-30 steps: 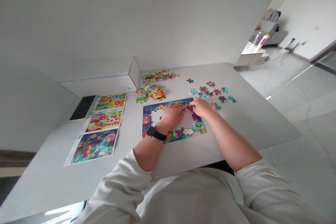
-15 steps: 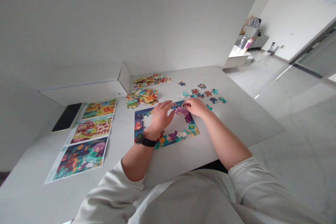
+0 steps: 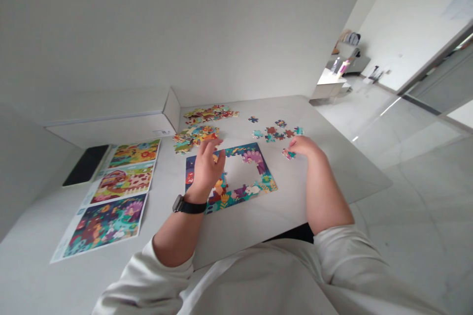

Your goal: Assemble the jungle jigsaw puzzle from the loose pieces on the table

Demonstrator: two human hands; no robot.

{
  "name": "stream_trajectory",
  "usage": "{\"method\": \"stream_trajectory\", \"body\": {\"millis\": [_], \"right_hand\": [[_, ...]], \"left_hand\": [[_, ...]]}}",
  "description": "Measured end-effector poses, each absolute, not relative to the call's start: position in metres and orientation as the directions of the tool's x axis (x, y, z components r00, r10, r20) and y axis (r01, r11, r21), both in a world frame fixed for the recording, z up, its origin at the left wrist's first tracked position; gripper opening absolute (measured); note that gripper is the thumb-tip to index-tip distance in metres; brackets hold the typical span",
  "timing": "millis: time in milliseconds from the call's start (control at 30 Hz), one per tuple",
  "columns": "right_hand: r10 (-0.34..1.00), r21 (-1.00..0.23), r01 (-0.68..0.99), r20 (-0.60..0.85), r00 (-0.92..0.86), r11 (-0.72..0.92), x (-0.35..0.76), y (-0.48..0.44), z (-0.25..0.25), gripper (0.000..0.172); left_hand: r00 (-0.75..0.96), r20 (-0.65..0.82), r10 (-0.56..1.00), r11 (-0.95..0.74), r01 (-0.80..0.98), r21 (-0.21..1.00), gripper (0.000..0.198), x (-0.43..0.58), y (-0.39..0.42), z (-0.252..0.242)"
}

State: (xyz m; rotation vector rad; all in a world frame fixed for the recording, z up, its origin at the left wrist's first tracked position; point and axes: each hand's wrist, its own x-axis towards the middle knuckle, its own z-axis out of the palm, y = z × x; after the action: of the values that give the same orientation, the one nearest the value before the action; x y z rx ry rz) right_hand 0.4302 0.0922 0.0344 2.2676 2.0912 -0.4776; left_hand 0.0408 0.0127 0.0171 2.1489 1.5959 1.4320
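Observation:
A partly built jigsaw frame (image 3: pixel 254 177) lies on the white table (image 3: pixel 332 167), its middle still bare. My left hand (image 3: pixel 206 167), with a black watch on the wrist, hovers over the frame's left side with fingers spread and nothing in them. My right hand (image 3: pixel 305 146) rests on the table to the right of the frame, fingers curled down among several loose pieces (image 3: pixel 275 131). A small piece (image 3: pixel 287 154) lies at its fingertips; whether the hand grips it is unclear.
Two heaps of colourful pieces (image 3: pixel 195 135) sit behind the frame. Three picture sheets (image 3: pixel 121 184) lie at the left, with a black phone (image 3: pixel 85 171) beside them. A white box (image 3: pixel 111 115) stands against the wall. The table's right edge drops to a tiled floor.
Both hands left the purple patch at the frame's top. My right hand moved right to the loose pieces; my left hand lifted and drew back over the frame's left side.

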Motion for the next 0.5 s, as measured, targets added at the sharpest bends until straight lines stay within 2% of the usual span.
{"method": "stream_trajectory", "body": {"millis": [100,300,367,500], "right_hand": [[0.962,-0.141,0.987,-0.273,0.032,-0.073,0.424,0.092,0.032,0.029],[0.962,-0.109,0.992,-0.272,0.024,-0.056,0.418,0.092,0.029,0.025],[0.969,-0.134,0.989,-0.245,0.028,-0.062,0.417,0.092,0.026,0.022],[0.98,-0.294,0.952,-0.195,0.025,-0.083,0.415,0.093,0.019,0.036]], "left_hand": [[0.071,0.607,0.792,-0.465,0.714,0.524,0.03,0.044,0.01,0.015],[0.087,0.595,0.799,-0.461,0.723,0.514,0.032,0.044,0.01,0.015],[0.091,0.6,0.795,-0.471,0.717,0.514,0.032,0.045,0.009,0.016],[0.106,0.611,0.785,-0.494,0.702,0.513,0.032,0.046,0.008,0.018]]}}
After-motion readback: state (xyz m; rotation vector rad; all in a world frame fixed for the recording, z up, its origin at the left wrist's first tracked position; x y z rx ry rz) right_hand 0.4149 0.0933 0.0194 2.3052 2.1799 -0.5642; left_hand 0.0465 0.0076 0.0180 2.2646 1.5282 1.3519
